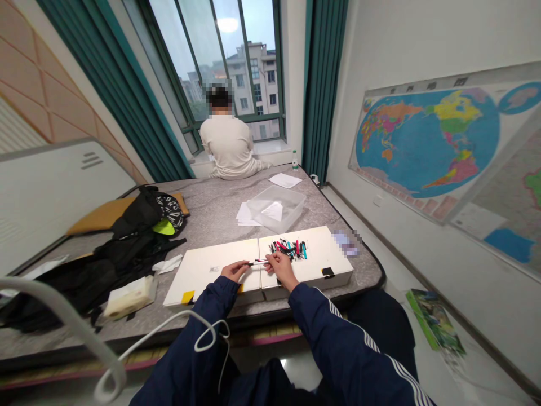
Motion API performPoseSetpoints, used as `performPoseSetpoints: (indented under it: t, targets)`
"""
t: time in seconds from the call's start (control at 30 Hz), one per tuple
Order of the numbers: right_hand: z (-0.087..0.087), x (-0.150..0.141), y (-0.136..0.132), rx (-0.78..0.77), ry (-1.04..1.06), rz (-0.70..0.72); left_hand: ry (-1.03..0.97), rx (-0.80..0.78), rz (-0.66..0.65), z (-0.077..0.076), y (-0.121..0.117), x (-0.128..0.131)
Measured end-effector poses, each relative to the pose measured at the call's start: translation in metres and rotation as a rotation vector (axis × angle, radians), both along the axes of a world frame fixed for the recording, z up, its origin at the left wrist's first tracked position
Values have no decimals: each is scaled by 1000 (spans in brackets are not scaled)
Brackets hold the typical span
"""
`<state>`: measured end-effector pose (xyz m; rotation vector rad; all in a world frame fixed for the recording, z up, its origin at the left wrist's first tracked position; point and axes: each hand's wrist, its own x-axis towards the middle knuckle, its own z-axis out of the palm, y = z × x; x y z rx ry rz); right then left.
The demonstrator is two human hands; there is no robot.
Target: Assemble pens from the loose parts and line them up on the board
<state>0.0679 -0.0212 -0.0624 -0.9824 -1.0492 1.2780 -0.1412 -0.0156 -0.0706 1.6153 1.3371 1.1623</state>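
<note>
Over the seam between two white boxes, my left hand [235, 271] pinches the dark end of a thin pen [256, 263]. At the pen's other, paler end, my right hand [279, 268] has its fingers closed. Whether the pen is in one piece or in parts is too small to tell. Just beyond my right hand, a loose pile of pens and pen parts [298, 248] in red, black, teal and white lies on the right white box [326, 246]. The left white box [195, 268] lies under my left hand and bears a small printed mark.
Behind the boxes stand a clear plastic bin [284, 204] and papers [284, 180]. A tissue pack [131, 297] and black bags [127, 237] lie left. A white cable [169, 325] crosses my left sleeve. A person in white [228, 144] sits by the window, back turned.
</note>
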Motion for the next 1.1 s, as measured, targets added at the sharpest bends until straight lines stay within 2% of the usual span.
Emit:
performPoseSetpoints:
  t: [0.3,0.53,0.7,0.77,0.9,1.1]
  targets:
    - [2,1,0,51,0,18,28,10,-75,5,-3,7]
    - [9,1,-5,84,-41,-54,55,-12,-63,7,-5,9]
    - [9,3,-4,71,74,-115,255,67,-124,7,-5,7]
    - [8,3,-4,85,96,-103,292,88,-127,8,-6,7]
    - [10,4,-5,105,95,-83,244,84,-101,7,-6,9]
    - [14,3,-7,81,78,-60,326,81,-92,6,-5,7]
